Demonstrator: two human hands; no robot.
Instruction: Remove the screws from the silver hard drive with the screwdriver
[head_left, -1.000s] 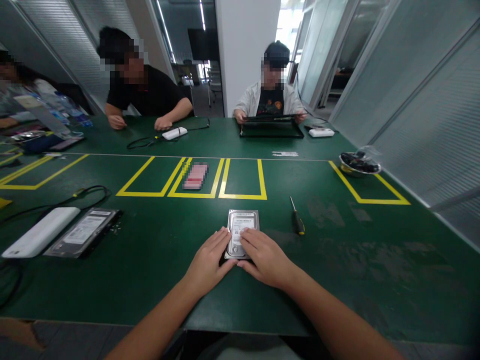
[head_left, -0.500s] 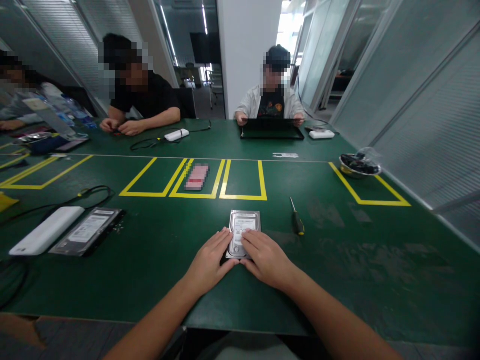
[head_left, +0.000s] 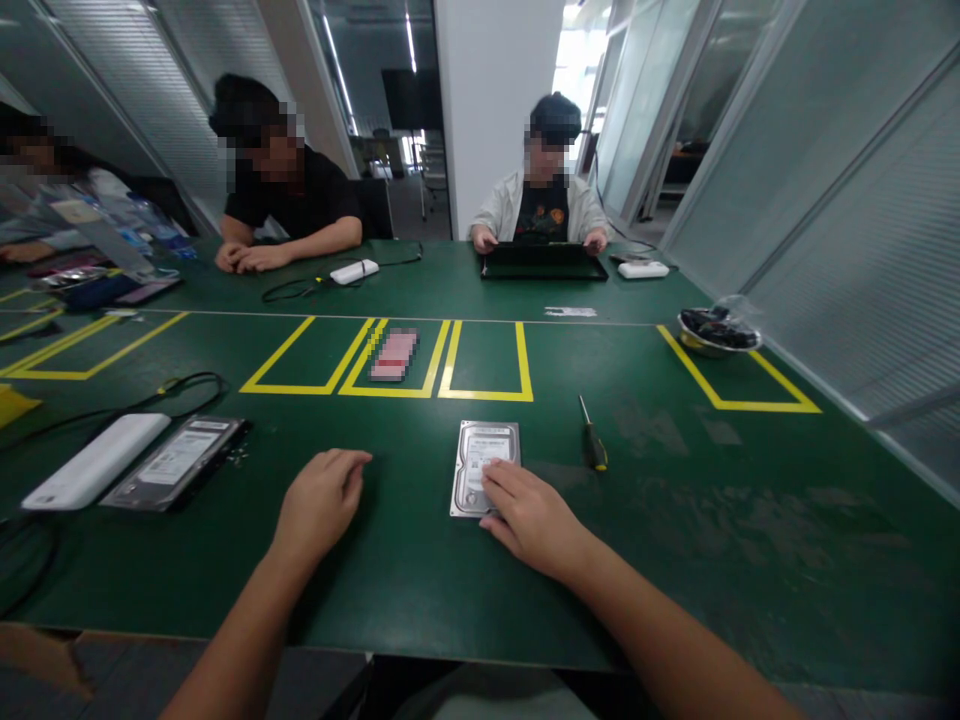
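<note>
Silver hard drive (head_left: pixel 469 448): label up, flat on the green tabletop (head_left: pixel 420 590), partly under the right hand.
Steadying touch: light, even fingertip pressure would probably serve best, with the thumb as a stop so the drive does not slide.
Right hand (head_left: pixel 536 515): fingers extended and together over the drive, thumb at its near edge; grip laid on, not closed around it; forearm slanting in from the right.
Left hand (head_left: pixel 316 508): well apart from the drive, fingers loosely bent, grip partly open, nothing visible in it.
</note>
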